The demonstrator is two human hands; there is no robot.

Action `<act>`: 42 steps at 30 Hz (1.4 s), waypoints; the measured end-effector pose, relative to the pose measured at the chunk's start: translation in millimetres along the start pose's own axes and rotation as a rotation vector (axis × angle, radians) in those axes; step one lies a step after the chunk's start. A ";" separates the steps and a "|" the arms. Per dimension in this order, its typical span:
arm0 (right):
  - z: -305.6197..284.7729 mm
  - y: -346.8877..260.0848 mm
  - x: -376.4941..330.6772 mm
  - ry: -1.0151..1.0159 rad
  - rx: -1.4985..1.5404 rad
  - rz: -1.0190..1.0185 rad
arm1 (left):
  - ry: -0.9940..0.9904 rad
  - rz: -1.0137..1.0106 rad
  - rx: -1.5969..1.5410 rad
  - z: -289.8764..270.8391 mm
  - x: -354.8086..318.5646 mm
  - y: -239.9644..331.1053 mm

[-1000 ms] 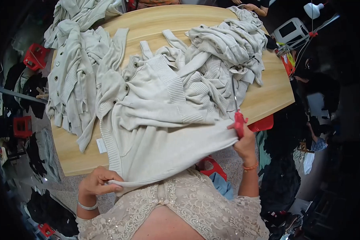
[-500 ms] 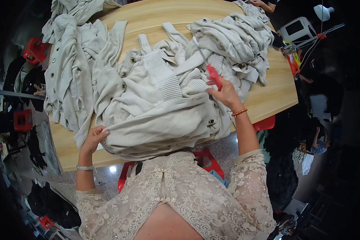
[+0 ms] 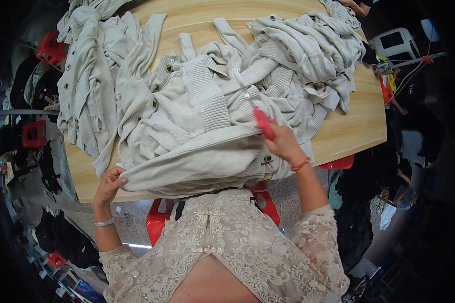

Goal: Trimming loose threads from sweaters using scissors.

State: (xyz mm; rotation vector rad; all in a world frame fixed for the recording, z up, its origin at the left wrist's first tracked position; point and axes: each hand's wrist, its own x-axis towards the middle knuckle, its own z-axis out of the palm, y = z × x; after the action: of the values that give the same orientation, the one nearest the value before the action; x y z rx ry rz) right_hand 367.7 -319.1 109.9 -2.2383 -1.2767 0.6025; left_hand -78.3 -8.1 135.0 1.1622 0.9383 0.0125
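A cream knitted cardigan (image 3: 197, 159) lies spread at the table's near edge, with its sleeve or side pulled taut toward me. My left hand (image 3: 110, 184) pinches the left end of this stretched fabric. In my right hand (image 3: 284, 144) are red-handled thread snips (image 3: 263, 123), held over the right end of the stretch; their blades are hard to make out. The fingers of that hand also seem to touch the knit, though I cannot tell if they grip it. A wide ribbed band (image 3: 206, 93) and dark buttons show on the cardigan.
More cream cardigans are heaped on the wooden table (image 3: 356, 123), one pile at left (image 3: 86, 81) and another at right (image 3: 301, 48). A red stool (image 3: 159, 219) stands below me. Other people's arms and a white machine (image 3: 395, 43) are beyond the table's right side.
My right hand has come down and nearer with the snips, onto the taut fabric. My left hand has shifted slightly left and nearer, drawing the knit's edge out straighter.
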 end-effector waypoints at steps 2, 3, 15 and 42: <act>-29.2 7.9 -3.6 -0.066 0.427 0.035 | -0.079 -0.050 -0.043 -14.4 -11.9 1.9; -47.5 8.4 -3.3 -0.134 0.435 0.094 | -0.102 -0.030 -0.052 -18.4 -13.7 2.9; -49.8 38.8 -4.1 0.172 -0.621 0.413 | 0.569 0.879 1.004 171.7 74.9 27.2; -53.4 -66.5 -22.6 -0.325 -0.200 -0.038 | -0.238 1.110 1.272 319.0 182.2 7.6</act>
State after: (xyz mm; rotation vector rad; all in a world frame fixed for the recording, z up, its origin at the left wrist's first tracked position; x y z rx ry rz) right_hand 344.9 -319.9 195.1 -2.3370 -1.5963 0.8871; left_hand 242.6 -166.9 52.6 2.6713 -0.1441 0.1876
